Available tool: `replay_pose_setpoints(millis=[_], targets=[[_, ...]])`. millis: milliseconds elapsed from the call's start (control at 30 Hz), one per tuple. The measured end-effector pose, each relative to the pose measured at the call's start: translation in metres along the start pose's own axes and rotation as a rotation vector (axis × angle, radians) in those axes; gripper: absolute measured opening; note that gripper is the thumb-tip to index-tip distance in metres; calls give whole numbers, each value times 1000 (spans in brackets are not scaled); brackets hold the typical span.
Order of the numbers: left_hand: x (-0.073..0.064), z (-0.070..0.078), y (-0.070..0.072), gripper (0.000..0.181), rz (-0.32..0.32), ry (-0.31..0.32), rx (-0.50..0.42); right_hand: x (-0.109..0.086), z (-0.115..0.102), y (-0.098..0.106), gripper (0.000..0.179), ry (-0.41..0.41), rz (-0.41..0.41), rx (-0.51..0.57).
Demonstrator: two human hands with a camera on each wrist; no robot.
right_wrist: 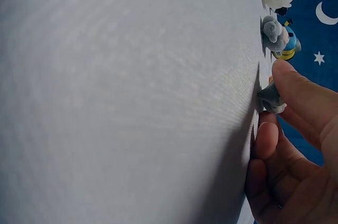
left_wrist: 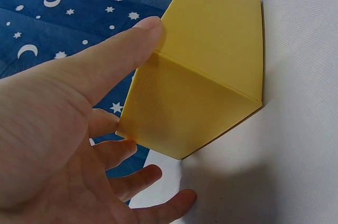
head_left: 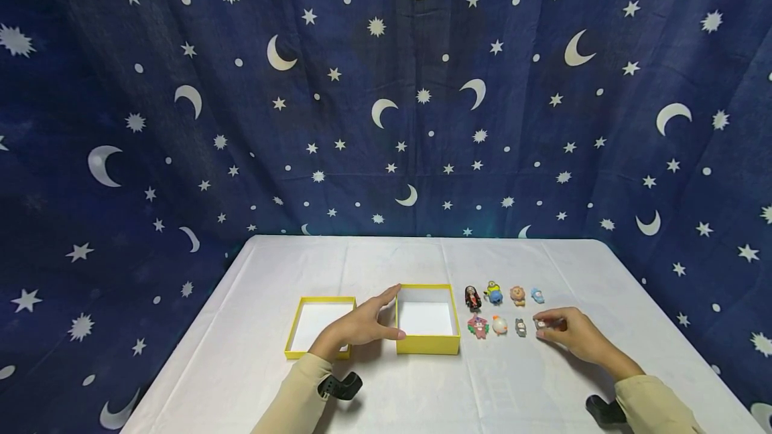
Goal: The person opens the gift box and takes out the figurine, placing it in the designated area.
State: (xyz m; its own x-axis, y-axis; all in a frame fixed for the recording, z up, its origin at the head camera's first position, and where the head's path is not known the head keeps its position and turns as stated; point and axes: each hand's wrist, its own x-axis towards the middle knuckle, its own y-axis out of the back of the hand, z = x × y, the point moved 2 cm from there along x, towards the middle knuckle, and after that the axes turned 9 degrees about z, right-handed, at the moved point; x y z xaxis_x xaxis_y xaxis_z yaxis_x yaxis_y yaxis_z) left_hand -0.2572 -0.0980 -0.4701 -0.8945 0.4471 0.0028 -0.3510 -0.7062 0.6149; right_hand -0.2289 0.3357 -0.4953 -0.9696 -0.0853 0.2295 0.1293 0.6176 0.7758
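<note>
A yellow box (head_left: 427, 344) with a white inside stands open-topped on the table. At its left side is my left hand (head_left: 364, 319), fingers spread and fairly straight; the thumb touches the yellow box (left_wrist: 211, 39) near its upper edge in the left wrist view. My right hand (head_left: 569, 333) pinches a small grey figurine (right_wrist: 271, 97) between thumb and fingers, at table level. Most of that figurine is hidden by the fingers. Just left of it stands another grey figurine (head_left: 521, 327), and beyond that a white round figurine (head_left: 499, 325) with orange spots.
A shallow yellow-rimmed lid (head_left: 292, 333) lies left of the box. More figurines stand right of the box: a dark-haired doll (head_left: 473, 299), a yellow and blue minion (head_left: 494, 293), an orange-brown lion-like figure (head_left: 517, 295), a blue one (head_left: 537, 295) and a pink one (head_left: 478, 327).
</note>
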Motion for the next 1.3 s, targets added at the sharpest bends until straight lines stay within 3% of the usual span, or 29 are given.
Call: replay_pose_setpoints(millis=[1300], targets=[[0, -1, 0, 99, 0, 8, -8, 1, -1, 4, 39, 39, -54, 66]])
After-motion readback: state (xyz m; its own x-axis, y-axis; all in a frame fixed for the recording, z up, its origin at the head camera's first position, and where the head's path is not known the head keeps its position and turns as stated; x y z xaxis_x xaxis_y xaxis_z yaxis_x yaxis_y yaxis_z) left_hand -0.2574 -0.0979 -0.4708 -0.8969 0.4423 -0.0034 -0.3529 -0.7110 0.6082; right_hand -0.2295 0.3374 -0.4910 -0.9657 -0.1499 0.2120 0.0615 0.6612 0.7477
